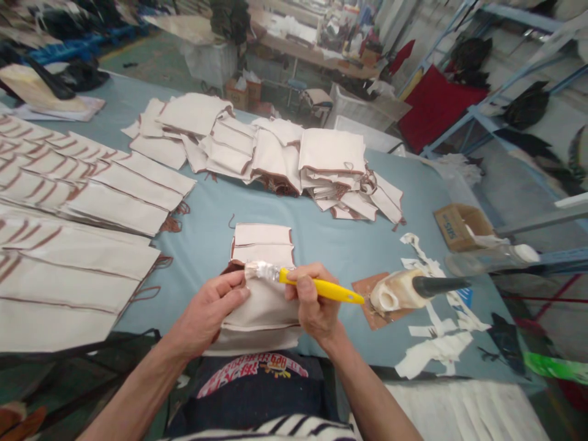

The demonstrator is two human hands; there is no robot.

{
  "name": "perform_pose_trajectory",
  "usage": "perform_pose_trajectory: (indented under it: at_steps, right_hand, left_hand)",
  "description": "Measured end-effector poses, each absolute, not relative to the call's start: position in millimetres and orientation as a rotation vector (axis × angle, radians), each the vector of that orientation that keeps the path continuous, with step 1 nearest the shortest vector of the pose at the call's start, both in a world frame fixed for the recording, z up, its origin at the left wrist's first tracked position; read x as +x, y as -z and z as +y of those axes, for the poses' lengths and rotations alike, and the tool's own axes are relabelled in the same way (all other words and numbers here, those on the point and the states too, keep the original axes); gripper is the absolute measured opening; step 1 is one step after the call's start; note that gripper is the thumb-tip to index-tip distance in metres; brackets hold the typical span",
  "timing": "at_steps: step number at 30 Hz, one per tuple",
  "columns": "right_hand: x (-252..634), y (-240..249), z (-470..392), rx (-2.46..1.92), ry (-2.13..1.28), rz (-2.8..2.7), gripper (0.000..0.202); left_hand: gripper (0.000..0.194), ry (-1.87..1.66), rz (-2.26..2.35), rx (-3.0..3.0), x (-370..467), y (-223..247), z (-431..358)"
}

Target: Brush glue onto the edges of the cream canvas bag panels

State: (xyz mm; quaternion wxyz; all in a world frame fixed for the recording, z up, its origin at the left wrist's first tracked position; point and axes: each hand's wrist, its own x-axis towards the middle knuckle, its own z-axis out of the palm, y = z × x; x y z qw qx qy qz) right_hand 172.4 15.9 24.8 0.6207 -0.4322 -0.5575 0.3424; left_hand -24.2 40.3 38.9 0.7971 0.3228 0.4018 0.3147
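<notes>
Lower centre of frame: our right grip (316,301) pinches the brush (328,290), our left grip (212,311) the cloth (264,303); we judge brushing underway, the next stroke needing steady cloth.

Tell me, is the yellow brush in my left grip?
No, the right grip holds the yellow brush, while the left grip pinches the edge of a cream fabric piece.
</notes>
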Motion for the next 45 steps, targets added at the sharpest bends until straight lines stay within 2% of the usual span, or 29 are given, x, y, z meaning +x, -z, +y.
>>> perform_pose_trajectory:
  at_steps: [3, 8, 14, 21, 24, 29, 35, 39, 45]
  right_hand:
    - [170, -24, 21, -0.973, -0.691, -1.21, 0.021]
    - [167, -24, 22, -0.984, -0.721, -1.327, 0.02]
    - [163, -30, 35, -1.141, -0.396, -1.292, 0.014]
    - [158, -33, 49, -1.273, -0.27, -1.534, 0.021]
    - [168, -45, 54, -1.366, -0.298, -1.446, 0.022]
    - [186, -56, 63, -1.466, -0.337, -1.262, 0.024]
    - [180, -32, 70, -1.508, -0.406, -1.221, 0.029]
    - [177, -36, 54, -1.471, -0.407, -1.059, 0.027]
    - [170, -57, 8, -1.392, -0.852, -0.763, 0.033]
  left_hand:
    - [0.039, -0.663, 0.851, 0.639, -24, -41, 41]
    - [0.041, -0.693, 0.85, 0.625, -27, -43, 42]
    - [0.038, -0.676, 0.815, 0.654, -26, -50, 43]
    - [0.049, -0.651, 0.814, 0.732, -28, -51, 50]
    - [0.046, -0.652, 0.885, 0.891, -39, -47, 51]
    - [0.028, -0.545, 0.941, 1.395, -51, -40, 44]
    - [0.025, -0.515, 0.878, 1.741, -38, -41, 29]
    - [0.027, -0.518, 0.896, 1.845, -36, -35, 24]
    - [0.024, -0.662, 0.981, 2.007, -42, -12, 15]
